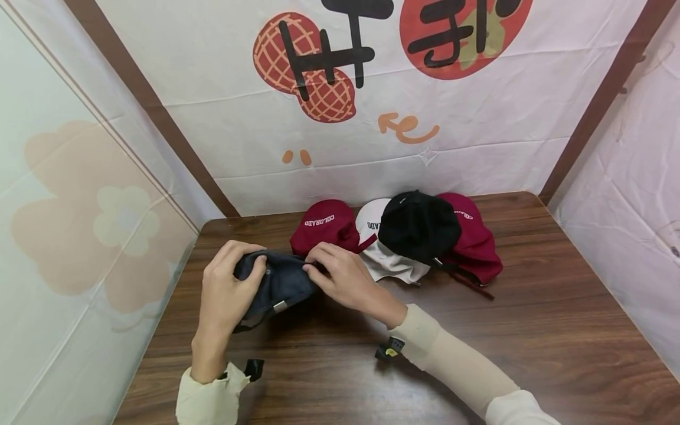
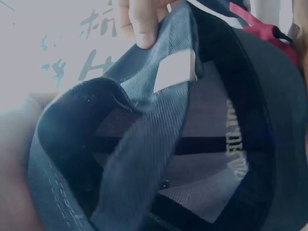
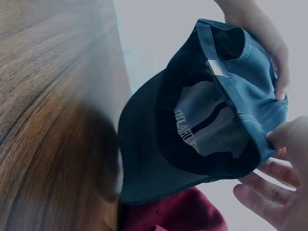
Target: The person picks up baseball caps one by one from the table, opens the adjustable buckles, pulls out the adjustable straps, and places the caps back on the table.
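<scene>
A dark navy baseball cap point(image 1: 287, 282) is held up just above the table between both hands. The left hand point(image 1: 225, 283) grips its left side, thumb on the near face. On the right, the right hand point(image 1: 340, 274) pinches the cap's edge between thumb and fingers. Both wrist views look into the cap point(image 3: 207, 120): the back strap with a white tag point(image 2: 175, 70) crosses the opening, and embroidered letters show through from inside. In the right wrist view the brim point(image 3: 139, 139) points toward the wooden table.
Behind the held cap lie a maroon cap point(image 1: 326, 221), a white cap point(image 1: 390, 262), a black cap point(image 1: 419, 227) and another maroon cap point(image 1: 478, 242), the last three overlapping. The wooden table point(image 1: 478, 354) ends at a printed cloth wall point(image 1: 239, 141).
</scene>
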### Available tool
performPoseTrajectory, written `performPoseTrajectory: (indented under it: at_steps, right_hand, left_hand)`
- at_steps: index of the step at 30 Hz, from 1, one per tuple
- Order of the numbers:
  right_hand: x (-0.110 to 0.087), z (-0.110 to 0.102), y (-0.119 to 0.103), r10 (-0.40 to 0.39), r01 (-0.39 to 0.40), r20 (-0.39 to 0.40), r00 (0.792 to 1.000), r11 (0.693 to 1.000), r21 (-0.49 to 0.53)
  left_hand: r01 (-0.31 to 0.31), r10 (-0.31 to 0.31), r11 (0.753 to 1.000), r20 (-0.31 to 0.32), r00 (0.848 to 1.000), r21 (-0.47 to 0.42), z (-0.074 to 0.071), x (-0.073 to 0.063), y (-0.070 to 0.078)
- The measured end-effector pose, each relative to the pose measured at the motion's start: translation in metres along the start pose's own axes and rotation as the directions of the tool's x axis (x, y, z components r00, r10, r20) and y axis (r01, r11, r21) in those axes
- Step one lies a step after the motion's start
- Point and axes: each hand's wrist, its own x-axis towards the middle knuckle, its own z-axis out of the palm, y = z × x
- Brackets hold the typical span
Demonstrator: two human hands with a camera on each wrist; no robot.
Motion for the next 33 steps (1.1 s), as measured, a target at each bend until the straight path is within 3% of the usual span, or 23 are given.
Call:
performPoseTrajectory:
  at_steps: [7,17,33]
  right_hand:
    - [-0.006,-0.016,-0.001,0.022,-0.016,-0.062,0.998,0.996,0.088]
    - [-0.017,-0.043,0.002,0.086,-0.061,-0.142,0.986,0.984,0.170]
    - [-0.028,-0.075,0.009,0.168,-0.106,-0.233,0.958,0.961,0.256]
  left_hand:
    - [-0.021,0.023,0.999,0.040,0.999,-0.036,0.003,0.008,0.013]
    - [-0.036,0.046,0.994,0.104,0.994,-0.099,0.019,0.019,0.027]
    - [-0.026,0.067,0.984,0.233,0.970,-0.174,0.051,0.035,0.042]
